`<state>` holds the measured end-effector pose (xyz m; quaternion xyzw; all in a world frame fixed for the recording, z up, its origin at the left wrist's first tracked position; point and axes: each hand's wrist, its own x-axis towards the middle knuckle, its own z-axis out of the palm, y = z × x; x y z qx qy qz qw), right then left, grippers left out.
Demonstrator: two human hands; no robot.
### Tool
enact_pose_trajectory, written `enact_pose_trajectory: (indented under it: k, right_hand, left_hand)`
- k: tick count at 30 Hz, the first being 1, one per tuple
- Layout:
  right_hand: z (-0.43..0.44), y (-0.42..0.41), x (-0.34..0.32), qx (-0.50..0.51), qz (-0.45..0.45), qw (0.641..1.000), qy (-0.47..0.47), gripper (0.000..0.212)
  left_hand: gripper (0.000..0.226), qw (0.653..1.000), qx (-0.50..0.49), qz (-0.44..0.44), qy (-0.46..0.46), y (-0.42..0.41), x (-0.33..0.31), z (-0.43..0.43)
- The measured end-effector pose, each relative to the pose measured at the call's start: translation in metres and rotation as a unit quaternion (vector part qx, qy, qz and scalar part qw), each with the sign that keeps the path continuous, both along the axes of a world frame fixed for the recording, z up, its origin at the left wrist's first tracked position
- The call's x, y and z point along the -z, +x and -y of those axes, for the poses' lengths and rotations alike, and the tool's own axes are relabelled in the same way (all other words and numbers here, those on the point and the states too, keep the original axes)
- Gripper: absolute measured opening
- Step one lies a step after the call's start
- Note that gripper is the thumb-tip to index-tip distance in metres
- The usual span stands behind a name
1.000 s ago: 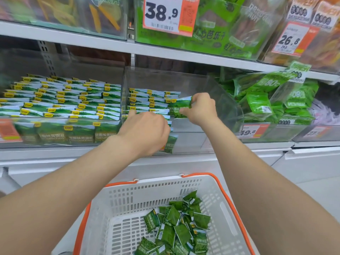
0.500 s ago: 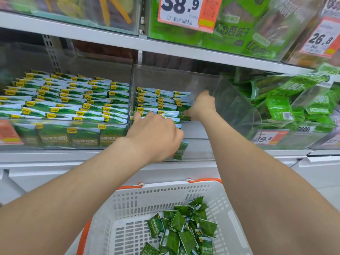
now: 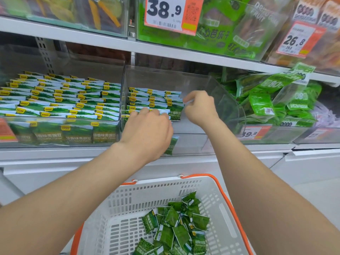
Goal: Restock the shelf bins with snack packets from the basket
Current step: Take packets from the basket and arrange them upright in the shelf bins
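Snack packets (image 3: 174, 227): small, green, lying loose in a heap in the white basket (image 3: 226, 199) (orange rim and handle), at 6 o'clock in the view.

Middle bin (image 3: 211, 85): clear plastic, on the lower shelf at centre. Rows of the same green packets stand in its left part only.

End packet (image 3: 175, 111): stands tilted at the 3 o'clock end of the front row in the middle bin.

Right hand (image 3: 199, 107): inside the middle bin, fingers curled, fingertips pinching the top corner of the end packet from its 3 o'clock side.

Left hand (image 3: 147, 133): back to the camera, at the bin's front, fingers reaching forward onto the front row. One low packet (image 3: 172, 144) shows at the hand's 4 o'clock edge; cannot tell whether the hand grips it.

Left bin (image 3: 73, 117): at 9 o'clock, packed with rows of green garlic-flavour packets.

Right bin (image 3: 272, 133): at 3 o'clock, holding larger bright green bags.

Price tag (image 3: 165, 11): at 12 o'clock on the upper shelf, reading 38.9.
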<state>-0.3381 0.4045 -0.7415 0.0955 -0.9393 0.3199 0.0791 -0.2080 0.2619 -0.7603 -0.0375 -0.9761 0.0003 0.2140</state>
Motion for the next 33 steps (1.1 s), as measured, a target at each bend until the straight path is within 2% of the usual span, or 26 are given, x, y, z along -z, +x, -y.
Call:
enact_pose_trajectory:
  k: [3, 6, 9, 11, 14, 17, 20, 23, 26, 30, 33]
  right_hand:
    - [-0.01, 0.041, 0.002, 0.015, -0.141, 0.984, -0.104, 0.035]
    - [-0.024, 0.083, 0.018, 0.001, -0.277, 0.947, -0.165, 0.024]
    - [-0.045, 0.112, 0.052, -0.002, -0.306, 0.932, -0.196, 0.021]
    - [-0.062, 0.121, 0.082, -0.004, -0.276, 0.943, -0.187, 0.023]
    - [-0.091, 0.124, 0.136, -0.017, -0.153, 0.978, -0.139, 0.026]
    - [-0.122, 0.12, 0.187, -0.013, 0.021, 1.0, 0.0, 0.028]
    - [-0.145, 0.122, 0.233, -0.051, 0.16, 0.972, 0.164, 0.029]
    - [-0.155, 0.133, 0.273, -0.095, 0.234, 0.931, 0.265, 0.032]
    - [-0.16, 0.143, 0.301, -0.121, 0.256, 0.897, 0.34, 0.037]
    - [-0.156, 0.151, 0.32, -0.116, 0.215, 0.892, 0.381, 0.054]
    - [-0.147, 0.151, 0.322, -0.075, 0.227, 0.897, 0.372, 0.052]
  left_hand:
    - [0.021, 0.993, 0.067, -0.095, -0.007, 0.006, 0.003, -0.008]
    - [0.011, 0.974, 0.145, -0.175, 0.014, 0.017, 0.008, -0.02]
    - [0.017, 0.968, 0.2, -0.154, -0.004, 0.029, 0.022, -0.032]
    - [0.021, 0.972, 0.217, -0.08, -0.029, 0.035, 0.037, -0.04]
    - [0.023, 0.968, 0.214, 0.101, -0.081, 0.04, 0.059, -0.055]
    - [0.021, 0.926, 0.238, 0.262, -0.133, 0.044, 0.082, -0.062]
    - [0.012, 0.884, 0.249, 0.357, -0.167, 0.047, 0.099, -0.061]
    - [0.014, 0.861, 0.243, 0.405, -0.188, 0.046, 0.11, -0.061]
    - [0.022, 0.852, 0.235, 0.42, -0.207, 0.042, 0.116, -0.061]
    - [0.017, 0.849, 0.238, 0.424, -0.204, 0.037, 0.121, -0.06]
    - [0.015, 0.851, 0.244, 0.421, -0.199, 0.033, 0.122, -0.062]
